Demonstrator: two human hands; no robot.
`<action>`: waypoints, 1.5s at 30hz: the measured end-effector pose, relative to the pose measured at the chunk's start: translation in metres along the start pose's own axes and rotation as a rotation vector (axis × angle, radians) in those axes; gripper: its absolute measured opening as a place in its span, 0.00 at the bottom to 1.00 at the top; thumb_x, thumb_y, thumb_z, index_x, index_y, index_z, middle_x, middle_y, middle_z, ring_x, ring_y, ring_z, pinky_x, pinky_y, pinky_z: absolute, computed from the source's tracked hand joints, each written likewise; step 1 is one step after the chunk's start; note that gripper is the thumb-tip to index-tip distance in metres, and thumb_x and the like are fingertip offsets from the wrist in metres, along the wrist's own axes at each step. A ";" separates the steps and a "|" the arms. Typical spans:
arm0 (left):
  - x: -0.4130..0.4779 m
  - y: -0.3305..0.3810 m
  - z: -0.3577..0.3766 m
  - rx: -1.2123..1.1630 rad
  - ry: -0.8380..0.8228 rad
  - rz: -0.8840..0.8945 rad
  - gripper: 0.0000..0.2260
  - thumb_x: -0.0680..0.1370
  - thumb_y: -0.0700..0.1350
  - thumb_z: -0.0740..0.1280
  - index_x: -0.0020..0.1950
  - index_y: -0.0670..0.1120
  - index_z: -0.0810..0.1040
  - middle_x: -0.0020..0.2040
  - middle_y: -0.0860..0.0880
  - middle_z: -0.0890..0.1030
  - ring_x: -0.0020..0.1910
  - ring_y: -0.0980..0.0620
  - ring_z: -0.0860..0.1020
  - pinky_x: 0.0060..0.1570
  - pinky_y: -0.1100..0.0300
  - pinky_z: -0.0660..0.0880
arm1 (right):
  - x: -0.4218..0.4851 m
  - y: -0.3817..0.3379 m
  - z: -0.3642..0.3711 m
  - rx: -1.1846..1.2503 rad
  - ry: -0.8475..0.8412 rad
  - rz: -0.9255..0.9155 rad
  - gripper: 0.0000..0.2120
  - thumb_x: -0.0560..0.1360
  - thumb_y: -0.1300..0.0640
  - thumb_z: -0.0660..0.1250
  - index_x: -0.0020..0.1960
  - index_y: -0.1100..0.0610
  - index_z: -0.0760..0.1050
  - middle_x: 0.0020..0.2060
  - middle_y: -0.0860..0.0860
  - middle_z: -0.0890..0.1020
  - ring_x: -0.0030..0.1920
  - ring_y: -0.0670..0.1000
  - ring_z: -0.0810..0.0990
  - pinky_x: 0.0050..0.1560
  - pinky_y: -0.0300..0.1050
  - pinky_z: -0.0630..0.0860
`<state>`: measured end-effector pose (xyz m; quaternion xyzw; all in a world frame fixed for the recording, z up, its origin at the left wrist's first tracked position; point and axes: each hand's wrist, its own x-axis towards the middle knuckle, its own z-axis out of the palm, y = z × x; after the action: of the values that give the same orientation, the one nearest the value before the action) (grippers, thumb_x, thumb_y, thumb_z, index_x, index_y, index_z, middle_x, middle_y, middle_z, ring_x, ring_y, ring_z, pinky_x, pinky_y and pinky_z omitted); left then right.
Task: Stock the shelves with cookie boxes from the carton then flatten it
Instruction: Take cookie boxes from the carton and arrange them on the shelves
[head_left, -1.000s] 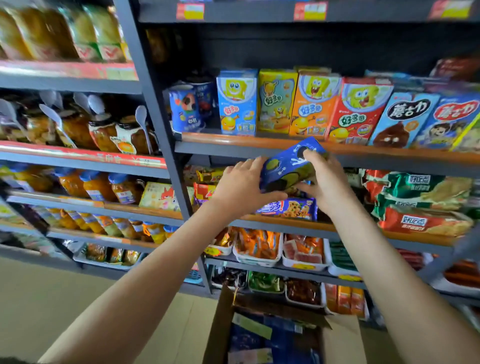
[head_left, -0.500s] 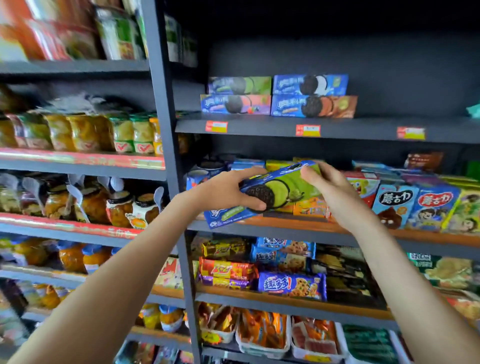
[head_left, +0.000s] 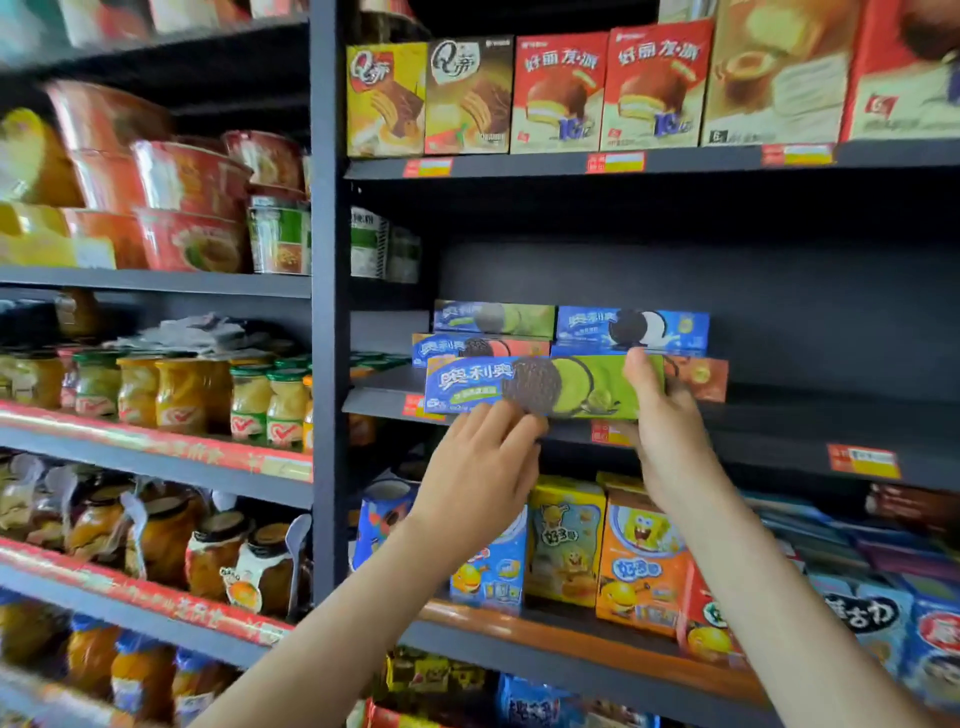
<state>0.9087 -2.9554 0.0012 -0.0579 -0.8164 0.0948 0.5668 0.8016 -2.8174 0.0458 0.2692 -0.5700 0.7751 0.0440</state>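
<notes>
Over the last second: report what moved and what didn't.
The green cookie box rose from the lower shelves, turned level, and is now held before the stacked cookie boxes at the shelf edge. The left hand slid off its front to touch its lower edge with its fingertips. The right hand kept pinching its right end; the stack has not moved.
</notes>
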 end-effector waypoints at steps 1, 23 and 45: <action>0.004 -0.005 0.003 0.006 -0.015 -0.015 0.08 0.75 0.42 0.60 0.52 0.45 0.73 0.43 0.45 0.76 0.40 0.43 0.74 0.38 0.51 0.73 | 0.009 -0.003 0.006 -0.003 0.025 -0.005 0.20 0.67 0.33 0.66 0.49 0.48 0.74 0.53 0.51 0.81 0.56 0.53 0.79 0.63 0.58 0.73; 0.142 -0.190 0.092 0.231 -0.547 -0.269 0.16 0.77 0.37 0.58 0.64 0.40 0.70 0.63 0.42 0.74 0.64 0.42 0.72 0.58 0.51 0.71 | 0.202 -0.005 0.152 -0.663 0.131 -0.139 0.25 0.77 0.41 0.62 0.58 0.62 0.68 0.59 0.59 0.75 0.55 0.57 0.74 0.51 0.45 0.69; 0.156 -0.212 0.139 0.017 -0.683 -0.317 0.17 0.79 0.39 0.57 0.67 0.46 0.72 0.65 0.41 0.71 0.63 0.41 0.72 0.58 0.50 0.72 | 0.233 0.034 0.146 -1.765 -0.069 -0.526 0.14 0.76 0.63 0.58 0.60 0.56 0.73 0.59 0.52 0.76 0.62 0.55 0.69 0.59 0.49 0.63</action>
<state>0.7267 -3.1429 0.1432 0.1087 -0.9563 0.0267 0.2701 0.6440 -3.0174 0.1559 0.2817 -0.8759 0.0159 0.3913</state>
